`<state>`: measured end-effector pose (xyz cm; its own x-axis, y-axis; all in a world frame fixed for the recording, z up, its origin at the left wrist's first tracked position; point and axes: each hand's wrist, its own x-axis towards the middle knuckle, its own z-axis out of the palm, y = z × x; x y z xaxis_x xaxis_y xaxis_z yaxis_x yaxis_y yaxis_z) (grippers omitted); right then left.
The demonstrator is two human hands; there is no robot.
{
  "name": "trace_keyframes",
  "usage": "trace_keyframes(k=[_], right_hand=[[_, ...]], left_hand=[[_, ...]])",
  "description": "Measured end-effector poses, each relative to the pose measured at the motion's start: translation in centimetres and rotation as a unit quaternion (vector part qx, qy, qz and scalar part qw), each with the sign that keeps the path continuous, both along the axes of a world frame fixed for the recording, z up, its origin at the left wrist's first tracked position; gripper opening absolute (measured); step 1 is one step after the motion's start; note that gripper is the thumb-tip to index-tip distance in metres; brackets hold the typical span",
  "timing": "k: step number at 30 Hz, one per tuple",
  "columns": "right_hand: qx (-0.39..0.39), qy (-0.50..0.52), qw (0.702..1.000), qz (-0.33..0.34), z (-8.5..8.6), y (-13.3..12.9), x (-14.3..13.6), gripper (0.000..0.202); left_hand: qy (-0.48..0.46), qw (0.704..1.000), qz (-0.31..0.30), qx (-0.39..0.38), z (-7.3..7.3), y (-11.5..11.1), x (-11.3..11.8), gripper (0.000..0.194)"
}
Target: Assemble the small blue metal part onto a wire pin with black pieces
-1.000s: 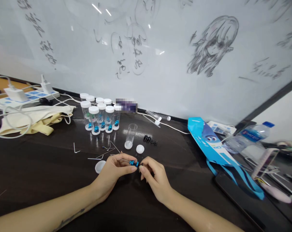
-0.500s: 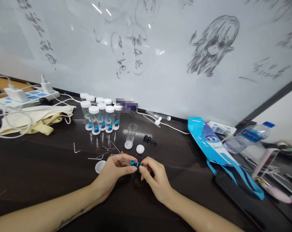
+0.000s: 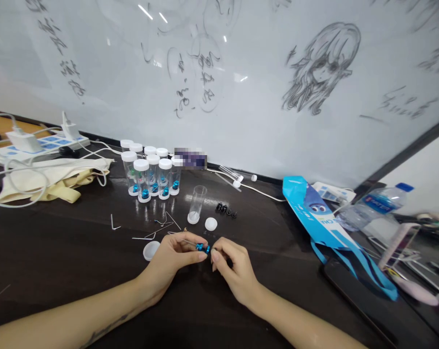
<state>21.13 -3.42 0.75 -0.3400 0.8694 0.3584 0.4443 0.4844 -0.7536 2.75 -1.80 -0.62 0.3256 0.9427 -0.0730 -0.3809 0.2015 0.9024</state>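
Our left hand [image 3: 176,252] pinches a blue part [image 3: 202,247] above the near table [image 3: 201,305]; a slack pinch could drop it. Whether our curled right hand [image 3: 234,261] grips anything, we cannot tell.

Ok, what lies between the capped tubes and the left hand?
The head view shows thin metal rods, some bent, on the table between the capped tubes and the left hand.

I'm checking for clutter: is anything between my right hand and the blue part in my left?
Nothing visible: your right hand is close beside the blue part in your left hand; whether they touch is unclear.
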Motion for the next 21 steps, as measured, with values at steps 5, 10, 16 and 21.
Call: trace_keyframes(k=[5,10,16,21], right_hand=[[-0.004,0.012,1.0,0.001,-0.16,0.06,-0.1,0.022],[-0.009,0.041,0.999,-0.005,-0.31,-0.05,-0.29,0.006],[-0.028,0.028,0.999,-0.005,-0.02,-0.06,-0.25,0.012],[-0.017,0.015,1.0,-0.005,0.01,-0.05,-0.15,0.021]], left_hand=[[0.007,1.0,0.006,0.0,-0.1,0.06,-0.01,0.022],[0.012,1.0,0.018,-0.003,0.01,0.16,0.04,0.022],[0.017,1.0,0.018,0.0,0.12,0.03,-0.01,0.022],[0.022,1.0,0.018,0.0,0.03,0.07,0.05,0.023]])
